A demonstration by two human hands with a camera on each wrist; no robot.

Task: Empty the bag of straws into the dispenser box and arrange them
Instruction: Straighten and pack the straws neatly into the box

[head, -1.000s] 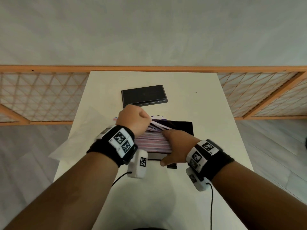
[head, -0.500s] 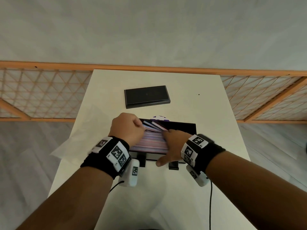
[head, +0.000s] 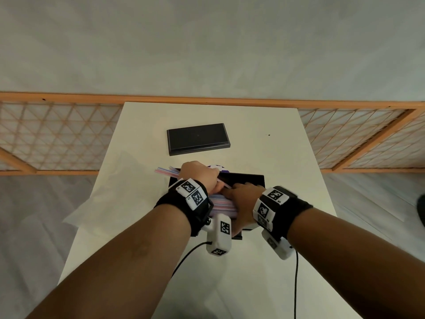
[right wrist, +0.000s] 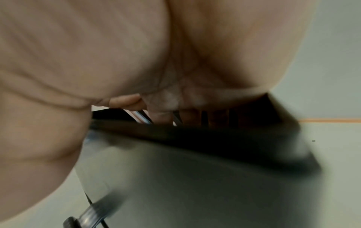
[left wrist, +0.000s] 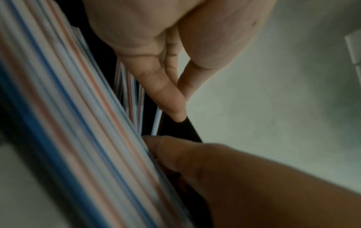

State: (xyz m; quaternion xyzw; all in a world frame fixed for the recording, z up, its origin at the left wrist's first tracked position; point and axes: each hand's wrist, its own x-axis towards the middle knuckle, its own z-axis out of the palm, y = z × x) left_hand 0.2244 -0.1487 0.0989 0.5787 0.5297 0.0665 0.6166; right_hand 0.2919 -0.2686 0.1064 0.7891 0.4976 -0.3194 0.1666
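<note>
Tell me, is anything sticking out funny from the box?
Yes. A few straws poke out past the left end of the dispenser box, slanting over its edge instead of lying flat with the rest. The left hand grips that loose bunch; the right hand rests on the pile inside.
</note>
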